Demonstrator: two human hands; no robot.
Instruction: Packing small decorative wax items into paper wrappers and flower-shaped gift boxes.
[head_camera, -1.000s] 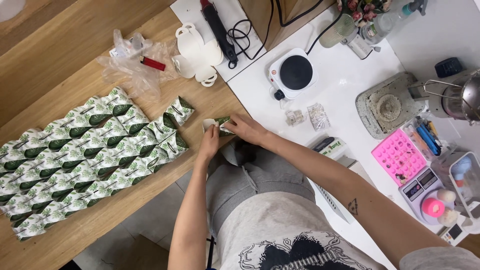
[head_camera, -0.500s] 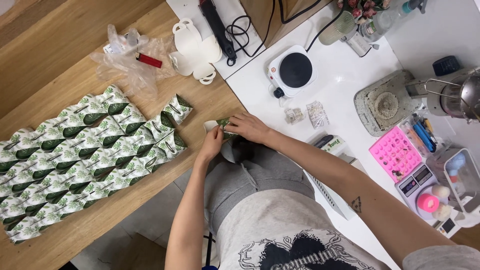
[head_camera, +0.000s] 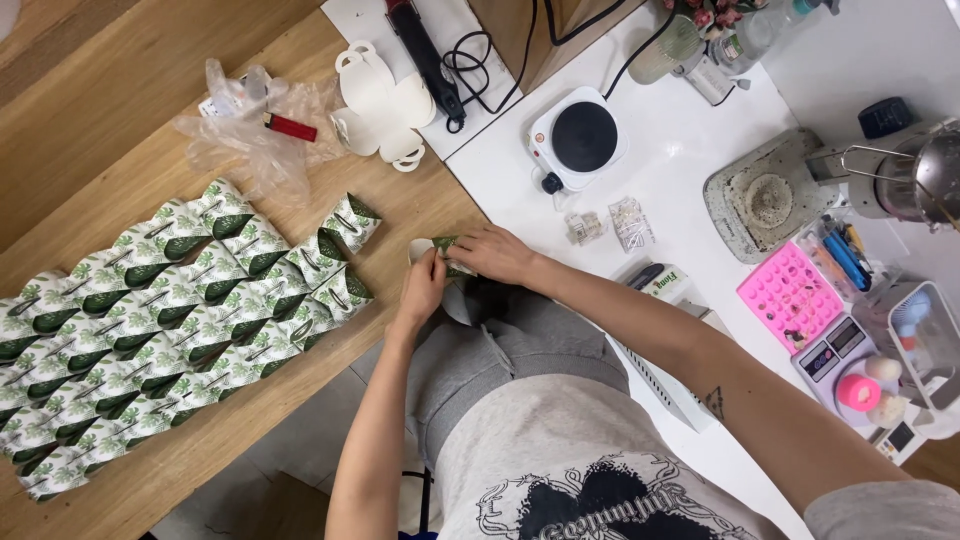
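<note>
Both my hands meet at the near edge of the wooden table (head_camera: 110, 110) on one small green-and-white leaf-print paper box (head_camera: 440, 248). My left hand (head_camera: 423, 288) pinches its near side and my right hand (head_camera: 492, 253) covers its right side. The box is mostly hidden by my fingers. To the left lie several rows of the same folded leaf-print boxes (head_camera: 160, 320), packed side by side.
A stack of flat white box blanks (head_camera: 385, 105), a clear plastic bag (head_camera: 245, 135) with a red lighter (head_camera: 291, 127), a black tool with cord (head_camera: 425, 55), a small hotplate (head_camera: 578, 138), a pink mould (head_camera: 790, 295) and a scale (head_camera: 835, 345) sit on the white table to the right.
My hands stay on the small box and shift their fingers a little around it. Nothing else on the tables has moved.
</note>
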